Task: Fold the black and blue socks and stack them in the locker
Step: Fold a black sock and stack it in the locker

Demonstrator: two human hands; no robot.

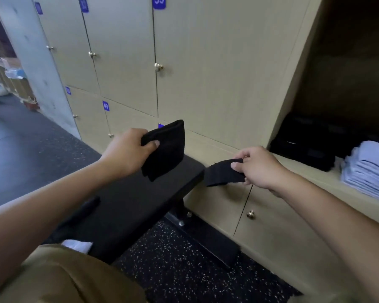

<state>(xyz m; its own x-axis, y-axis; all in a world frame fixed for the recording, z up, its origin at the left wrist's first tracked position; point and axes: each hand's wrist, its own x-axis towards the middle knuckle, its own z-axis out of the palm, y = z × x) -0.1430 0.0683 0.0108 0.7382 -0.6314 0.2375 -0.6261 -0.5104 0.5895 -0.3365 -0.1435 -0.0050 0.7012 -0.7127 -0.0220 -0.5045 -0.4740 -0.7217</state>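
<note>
Head view: each hand, left hand [127, 149] and right hand [257, 166], grips a folded black sock [165, 147], unstacked beside the locker [315, 169] piles.

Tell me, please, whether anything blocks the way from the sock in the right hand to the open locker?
Nothing visible does. The right hand holds its black sock just left of the open locker, whose door is out of the way; black stack and blue stack sit further in.
</note>
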